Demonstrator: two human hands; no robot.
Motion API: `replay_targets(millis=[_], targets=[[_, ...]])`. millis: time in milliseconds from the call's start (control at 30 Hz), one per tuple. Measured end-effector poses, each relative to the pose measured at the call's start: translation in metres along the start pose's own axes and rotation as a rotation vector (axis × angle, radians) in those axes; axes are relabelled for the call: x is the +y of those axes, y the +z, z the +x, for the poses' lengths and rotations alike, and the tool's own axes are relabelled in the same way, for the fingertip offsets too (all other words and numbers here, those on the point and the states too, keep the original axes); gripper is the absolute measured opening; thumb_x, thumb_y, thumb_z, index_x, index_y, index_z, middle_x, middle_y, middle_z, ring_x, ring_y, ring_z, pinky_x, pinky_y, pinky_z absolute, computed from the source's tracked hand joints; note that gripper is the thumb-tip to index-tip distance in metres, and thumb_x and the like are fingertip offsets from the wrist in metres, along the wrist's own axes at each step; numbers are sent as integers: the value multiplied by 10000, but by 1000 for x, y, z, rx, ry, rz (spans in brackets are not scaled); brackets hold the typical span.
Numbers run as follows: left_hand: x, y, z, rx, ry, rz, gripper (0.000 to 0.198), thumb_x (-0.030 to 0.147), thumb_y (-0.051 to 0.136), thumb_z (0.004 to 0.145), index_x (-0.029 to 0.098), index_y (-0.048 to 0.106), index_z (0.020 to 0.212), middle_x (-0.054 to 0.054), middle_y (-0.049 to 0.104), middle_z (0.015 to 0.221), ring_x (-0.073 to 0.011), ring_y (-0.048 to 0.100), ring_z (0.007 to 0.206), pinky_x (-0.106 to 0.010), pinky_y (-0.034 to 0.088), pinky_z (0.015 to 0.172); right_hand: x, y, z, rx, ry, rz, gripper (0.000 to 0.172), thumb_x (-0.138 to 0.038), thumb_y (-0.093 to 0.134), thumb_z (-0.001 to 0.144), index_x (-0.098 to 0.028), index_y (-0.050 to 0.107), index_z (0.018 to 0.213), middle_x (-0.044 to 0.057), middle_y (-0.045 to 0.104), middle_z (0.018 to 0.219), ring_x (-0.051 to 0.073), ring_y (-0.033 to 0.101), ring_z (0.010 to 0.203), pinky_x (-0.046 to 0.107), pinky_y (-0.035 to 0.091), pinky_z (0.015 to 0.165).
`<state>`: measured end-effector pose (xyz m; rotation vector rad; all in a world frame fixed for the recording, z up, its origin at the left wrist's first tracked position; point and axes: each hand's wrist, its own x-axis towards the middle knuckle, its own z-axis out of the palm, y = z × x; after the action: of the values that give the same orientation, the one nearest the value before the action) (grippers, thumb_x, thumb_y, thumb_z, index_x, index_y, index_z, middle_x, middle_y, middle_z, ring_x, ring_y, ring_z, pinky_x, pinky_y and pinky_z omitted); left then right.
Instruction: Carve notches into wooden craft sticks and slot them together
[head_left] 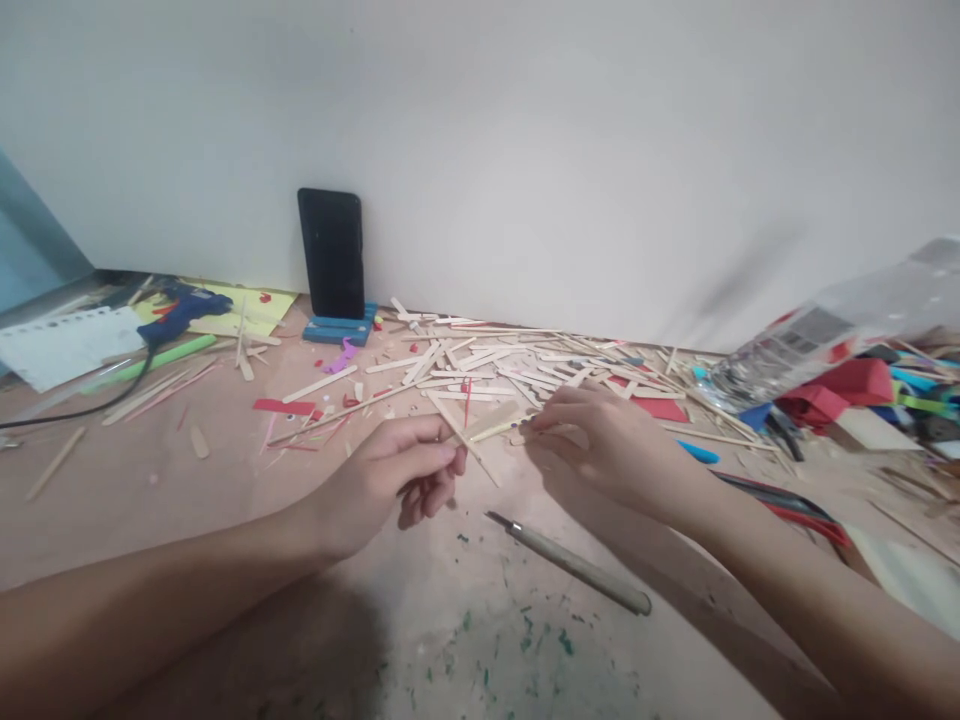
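My left hand point(401, 470) is closed, with thumb and forefinger pinching a wooden craft stick point(482, 466) that slants down to the right. Other sticks meet it at an angle, among them a narrow yellowish stick point(495, 430) running toward my right fingertips. My right hand point(581, 430) has its fingers bent together at that stick's far end; the exact contact is blurred. Below both hands a carving knife point(577, 565) with a wooden handle lies on the table, its blade pointing left.
Loose craft sticks point(442, 360) are heaped along the wall. A black phone point(331, 255) leans upright on a blue stand point(341, 328). At left are a blue glue gun point(187, 315) with its cable and yellow paper point(259, 310). A clear plastic bag point(802, 340) and coloured scraps lie right.
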<state>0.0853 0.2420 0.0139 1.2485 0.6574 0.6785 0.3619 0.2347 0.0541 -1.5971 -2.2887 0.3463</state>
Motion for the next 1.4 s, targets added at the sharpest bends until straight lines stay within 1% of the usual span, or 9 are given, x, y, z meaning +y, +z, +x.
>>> replay_targets(millis=[100, 167, 300, 400, 500, 667, 867, 1067, 1400], targets=[[-1, 0, -1, -15, -31, -49, 275, 358, 571, 944, 188, 492, 742, 74, 335, 572, -78, 274, 502, -229, 193, 477, 0, 2, -1, 15, 30, -1, 134, -217, 675, 878, -237, 793, 818, 79, 738, 895, 288, 631, 930, 410, 457, 844], [-2, 0, -2, -22, -34, -54, 319, 356, 568, 952, 195, 428, 715, 79, 271, 621, -75, 205, 529, -239, 138, 491, -2, 1, -2, 22, 76, 37, 120, -221, 671, 880, -236, 760, 799, 60, 720, 829, 260, 628, 838, 370, 452, 749], [-3, 0, -2, -32, -5, -30, 376, 380, 553, 992, 205, 375, 711, 77, 265, 644, -81, 191, 550, -249, 145, 505, -14, -1, -3, 10, 117, 200, 158, -332, 640, 953, -223, 717, 868, 25, 712, 778, 187, 616, 686, 308, 451, 611], [-3, -1, -2, -65, 18, -31, 387, 383, 540, 1019, 205, 379, 716, 78, 273, 638, -84, 200, 551, -254, 167, 509, -29, 0, -4, 41, 156, 531, 192, -400, 704, 941, -209, 711, 918, -5, 661, 724, 146, 573, 624, 276, 452, 564], [-2, 0, -3, -77, 42, -9, 387, 380, 535, 1030, 201, 401, 715, 75, 304, 636, -86, 230, 552, -260, 181, 508, -40, 6, -7, 81, 238, 888, 213, -395, 816, 876, -203, 747, 935, -36, 600, 642, 107, 472, 532, 244, 376, 483], [1, 2, -3, -78, 68, 44, 388, 375, 525, 1025, 200, 407, 700, 76, 319, 616, -85, 237, 542, -269, 178, 510, -44, 17, -13, 138, 230, 1111, 208, -354, 880, 845, -256, 811, 1014, 11, 736, 815, 96, 505, 559, 229, 393, 481], [1, 2, 1, -49, 42, 11, 396, 364, 542, 994, 208, 382, 667, 75, 294, 600, -82, 227, 518, -254, 177, 490, -48, 16, -12, 120, 148, 1083, 45, -272, 829, 895, -230, 816, 903, 11, 719, 737, 136, 611, 623, 261, 516, 558], [1, -3, 2, -15, 18, -15, 379, 342, 538, 961, 210, 376, 645, 79, 268, 575, -73, 194, 491, -246, 142, 465, -43, 16, -12, 122, 121, 1097, 42, -275, 804, 937, -249, 836, 944, 20, 747, 781, 148, 684, 707, 243, 556, 578], [6, 1, 0, -62, 12, 33, 371, 292, 541, 935, 207, 360, 623, 71, 276, 586, -74, 221, 505, -259, 161, 473, -47, 12, -13, 95, 128, 1119, 64, -266, 826, 912, -238, 848, 859, 0, 701, 702, 113, 601, 626, 228, 531, 576]])
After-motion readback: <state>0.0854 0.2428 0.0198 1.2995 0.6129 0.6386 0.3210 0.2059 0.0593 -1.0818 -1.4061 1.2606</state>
